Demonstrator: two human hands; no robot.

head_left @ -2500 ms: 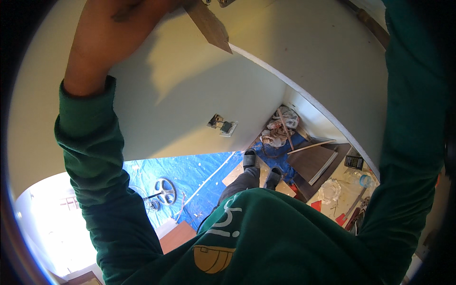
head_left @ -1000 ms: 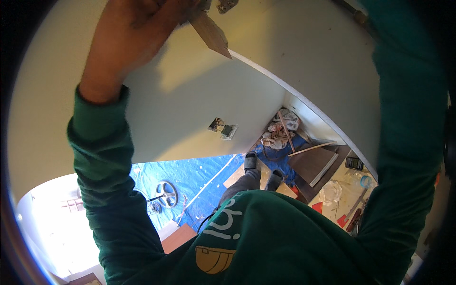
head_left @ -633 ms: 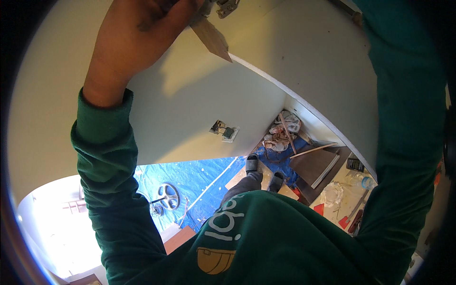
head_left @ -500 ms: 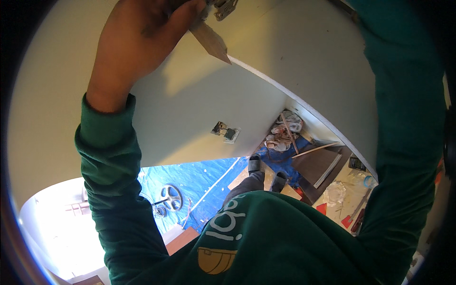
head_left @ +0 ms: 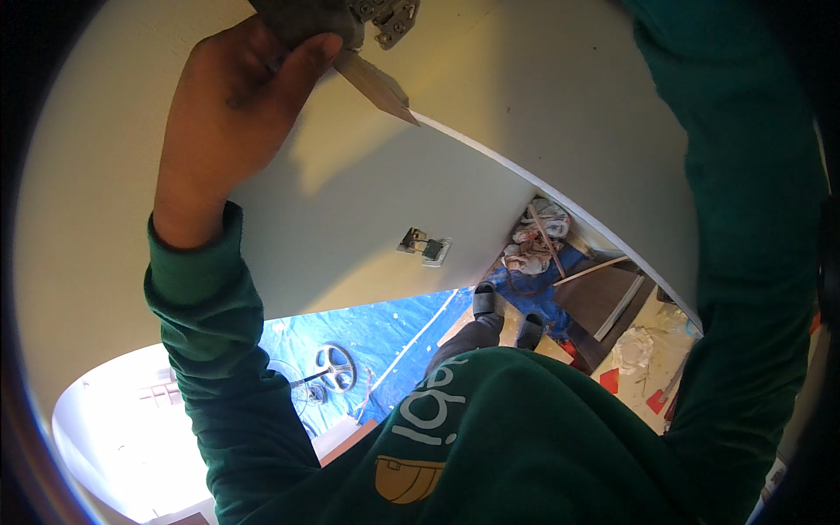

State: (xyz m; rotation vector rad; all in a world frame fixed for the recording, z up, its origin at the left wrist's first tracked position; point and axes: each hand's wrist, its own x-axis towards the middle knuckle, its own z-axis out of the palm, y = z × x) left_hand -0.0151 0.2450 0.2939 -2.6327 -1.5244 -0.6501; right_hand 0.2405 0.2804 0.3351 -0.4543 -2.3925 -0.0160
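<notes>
Above wall fitting [head_left: 431, 249], my left fingers [head_left: 325, 45] closed on grey piece [head_left: 308, 17]; right fingers, cannot tell. Around fitting: pale wall [head_left: 350, 192]; below, blue sheeting [head_left: 385, 324].

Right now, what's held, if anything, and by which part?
The left hand grips a dark grey piece by its lower edge; right hand out of view.

This looks like a room under construction or renovation; whether it belongs to a home or another building cannot be told. A blue tarpaulin [head_left: 398, 328], flecked with pale bits, covers part of the floor beside a plain, pale wall [head_left: 367, 192]. In that wall, an electrical fitting [head_left: 432, 249] sits exposed at a cut opening. Crumpled sheeting [head_left: 527, 255] lies heaped in the corner, near a thin wooden strip [head_left: 591, 271] and a brown board [head_left: 595, 297].
</notes>
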